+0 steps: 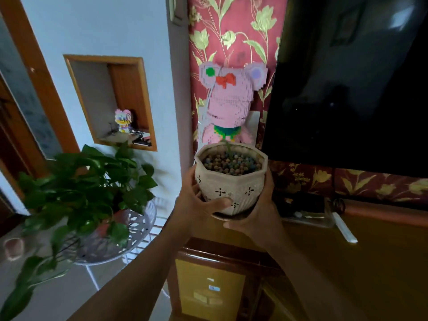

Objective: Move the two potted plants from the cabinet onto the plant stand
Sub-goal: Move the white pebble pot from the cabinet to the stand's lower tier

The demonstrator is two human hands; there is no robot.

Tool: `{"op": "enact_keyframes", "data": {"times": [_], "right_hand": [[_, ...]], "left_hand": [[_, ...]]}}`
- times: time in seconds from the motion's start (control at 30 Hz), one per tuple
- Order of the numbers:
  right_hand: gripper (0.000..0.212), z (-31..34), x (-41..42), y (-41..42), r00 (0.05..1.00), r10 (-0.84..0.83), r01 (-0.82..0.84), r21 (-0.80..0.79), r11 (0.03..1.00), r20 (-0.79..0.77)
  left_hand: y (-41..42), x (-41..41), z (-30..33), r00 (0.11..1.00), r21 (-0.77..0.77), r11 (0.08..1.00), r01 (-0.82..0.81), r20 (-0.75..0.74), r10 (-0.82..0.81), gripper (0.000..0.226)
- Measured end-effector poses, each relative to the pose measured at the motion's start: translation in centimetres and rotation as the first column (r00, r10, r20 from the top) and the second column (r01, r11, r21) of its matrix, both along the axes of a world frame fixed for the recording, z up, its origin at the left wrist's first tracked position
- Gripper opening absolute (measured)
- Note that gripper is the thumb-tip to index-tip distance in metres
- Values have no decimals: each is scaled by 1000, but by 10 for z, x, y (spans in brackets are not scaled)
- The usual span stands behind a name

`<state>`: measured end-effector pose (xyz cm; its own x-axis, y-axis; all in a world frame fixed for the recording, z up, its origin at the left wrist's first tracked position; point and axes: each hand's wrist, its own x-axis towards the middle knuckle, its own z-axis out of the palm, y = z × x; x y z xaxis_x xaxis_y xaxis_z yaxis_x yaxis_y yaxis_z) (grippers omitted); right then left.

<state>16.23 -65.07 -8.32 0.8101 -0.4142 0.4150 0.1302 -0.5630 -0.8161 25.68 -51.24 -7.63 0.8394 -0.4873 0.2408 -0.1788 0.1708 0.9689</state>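
My left hand [199, 205] and right hand [257, 212] each close their grip on the beige octagonal ceramic pot filled with clay pebbles [231, 177], held above the brown wooden cabinet's worktop [347, 251]. At nine o'clock, a leafy green potted plant [88, 188] sits on the white metal plant stand [139, 228].

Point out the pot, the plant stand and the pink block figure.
pot [234, 191]: head view, front wall with cut-out flowers.
plant stand [148, 218]: head view, perforated rim of the round top.
pink block figure [228, 105]: head view, middle of its head.
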Motion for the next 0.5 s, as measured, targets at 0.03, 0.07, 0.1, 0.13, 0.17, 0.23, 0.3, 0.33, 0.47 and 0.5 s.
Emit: {"op": "enact_keyframes", "data": {"times": [0.03,0.07,0.1,0.13,0.17,0.23,0.3,0.33,0.47,0.5], "right_hand": [[149,12,-1,8,1000,8,-8,-3,1000,-5],[149,25,-1,15,1000,18,-18,-10,1000,-6],[149,37,-1,22,999,36,-36,-14,999,3],[149,48,-1,29,998,60,-60,-2,998,20],[147,59,-1,37,996,86,-87,22,996,40],[145,77,-4,50,987,139,-144,57,988,78],[143,95,-7,68,973,196,-205,70,976,121],[142,101,-9,74,964,222,-234,70,970,145],[133,112,-15,98,924,314,-334,62,941,220],[136,111,-16,103,921,324,-345,64,936,218]], "left_hand": [[8,-3,13,1000,1,1000,-14,-1,14,85],[16,-5,26,1000,4,1000,-26,2,26,85],[24,-7,38,999,10,999,-34,8,34,85],[32,-9,50,999,19,999,-40,17,39,86],[40,-10,60,999,20,999,-40,25,40,90],[54,-13,77,999,-8,999,-33,25,33,92],[72,-18,93,999,-27,999,-29,37,30,88],[78,-21,98,998,-26,999,-38,43,39,89],[107,-40,115,995,-38,995,-87,44,89,98],[115,-46,116,994,-38,994,-102,44,104,99]]}}
